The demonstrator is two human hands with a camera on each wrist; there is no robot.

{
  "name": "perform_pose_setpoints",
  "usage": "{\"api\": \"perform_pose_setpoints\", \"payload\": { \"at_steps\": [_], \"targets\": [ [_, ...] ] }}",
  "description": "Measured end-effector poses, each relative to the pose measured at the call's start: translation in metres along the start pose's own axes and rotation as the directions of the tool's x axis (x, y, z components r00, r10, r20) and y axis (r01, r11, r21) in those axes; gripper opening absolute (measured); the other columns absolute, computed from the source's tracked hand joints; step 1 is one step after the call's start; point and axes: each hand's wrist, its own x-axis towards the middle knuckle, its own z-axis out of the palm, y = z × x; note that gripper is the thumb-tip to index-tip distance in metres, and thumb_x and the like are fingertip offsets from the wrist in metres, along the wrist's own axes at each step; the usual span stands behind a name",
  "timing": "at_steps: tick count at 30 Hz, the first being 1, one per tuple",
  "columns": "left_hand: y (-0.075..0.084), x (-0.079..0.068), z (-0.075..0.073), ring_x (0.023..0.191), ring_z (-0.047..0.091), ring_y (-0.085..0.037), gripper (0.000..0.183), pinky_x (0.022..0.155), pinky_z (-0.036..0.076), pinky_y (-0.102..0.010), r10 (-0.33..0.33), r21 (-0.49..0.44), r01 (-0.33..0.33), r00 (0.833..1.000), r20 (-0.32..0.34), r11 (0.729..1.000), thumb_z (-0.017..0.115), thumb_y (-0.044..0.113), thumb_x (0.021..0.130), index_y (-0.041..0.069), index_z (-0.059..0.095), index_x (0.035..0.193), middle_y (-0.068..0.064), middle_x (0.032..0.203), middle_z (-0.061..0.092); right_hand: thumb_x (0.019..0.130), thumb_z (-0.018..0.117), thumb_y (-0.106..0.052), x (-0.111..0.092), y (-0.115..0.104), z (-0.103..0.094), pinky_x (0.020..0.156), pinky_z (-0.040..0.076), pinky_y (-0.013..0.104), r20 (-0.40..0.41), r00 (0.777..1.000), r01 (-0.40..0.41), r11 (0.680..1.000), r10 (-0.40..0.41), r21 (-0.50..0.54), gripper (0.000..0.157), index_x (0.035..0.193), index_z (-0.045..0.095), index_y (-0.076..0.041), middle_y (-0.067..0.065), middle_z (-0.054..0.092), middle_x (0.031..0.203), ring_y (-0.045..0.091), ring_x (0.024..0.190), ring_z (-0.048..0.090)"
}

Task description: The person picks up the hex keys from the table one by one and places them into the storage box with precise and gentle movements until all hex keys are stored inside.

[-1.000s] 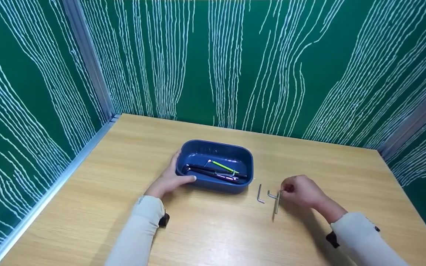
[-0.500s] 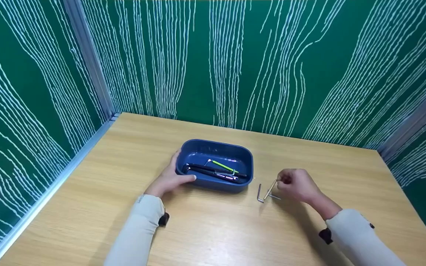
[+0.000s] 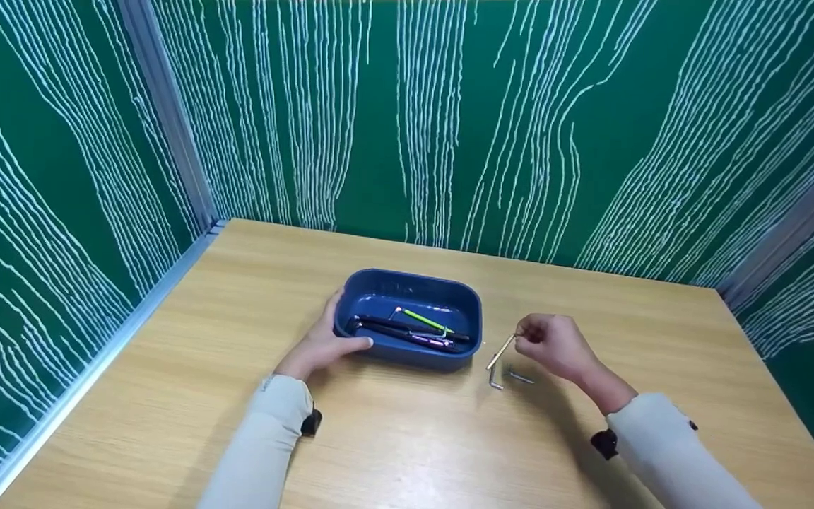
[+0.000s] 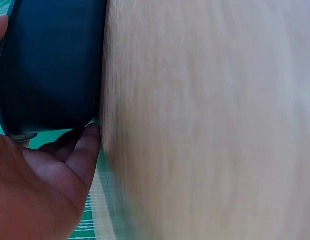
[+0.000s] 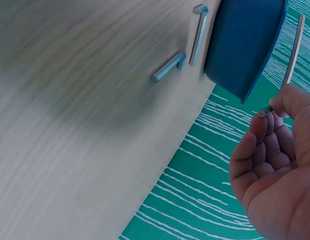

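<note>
In the head view, a dark blue plastic box [image 3: 407, 357] stands on the table. My left hand [image 3: 322, 348] holds its left end, thumb along the near rim and fingers round the side; in the left wrist view, fingertips [image 4: 87, 145] touch the box low down. Inside lie black pens [image 3: 400, 329] and a lime-green hex key [image 3: 425, 319]. My right hand [image 3: 555, 345] pinches a hex key [image 3: 501, 352] by its short end, right of the box and above the table. Two other hex keys lie below it: one [image 5: 198, 37] beside the box, another [image 5: 168, 66] close by.
The wooden table [image 3: 407, 438] runs back to a green wall [image 3: 372, 141] with white wavy lines. Metal posts [image 3: 167, 106] stand at the wall corners. A small black device [image 3: 311, 423] sits at my left wrist.
My right hand has lifted the hex key off the table and moved it left and away from me, closer to the box. My left hand and the box have stayed put.
</note>
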Motion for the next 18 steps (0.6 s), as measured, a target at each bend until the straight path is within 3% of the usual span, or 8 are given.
{"api": "perform_pose_setpoints", "payload": {
  "at_steps": [6,18],
  "targets": [
    [-0.002,0.002,0.0,0.124,0.03,-0.023,0.101,0.103,0.022,-0.048,0.045,-0.024,-0.045,0.999,0.011,0.999,0.076,0.04,0.061,0.044,0.009,0.136,0.0,0.14,0.026,0.074,0.062,-0.011,0.006,-0.006,0.007,0.055,0.047,0.021,-0.046,0.997,0.069,0.998,-0.069,-0.011,0.004,0.078,0.062,-0.013,-0.003,0.059,0.068,0.012,0.06,0.052],
    [-0.001,0.001,-0.001,0.124,0.029,-0.023,0.099,0.103,0.022,-0.049,0.036,-0.029,-0.036,0.999,0.01,0.999,0.076,0.039,0.062,0.044,0.01,0.136,-0.001,0.141,0.025,0.073,0.063,-0.014,0.02,-0.019,0.012,0.056,0.047,0.023,-0.067,0.998,-0.003,1.0,0.004,0.019,0.005,0.078,0.061,-0.015,-0.001,0.059,0.069,0.015,0.063,0.052]
  ]
}}
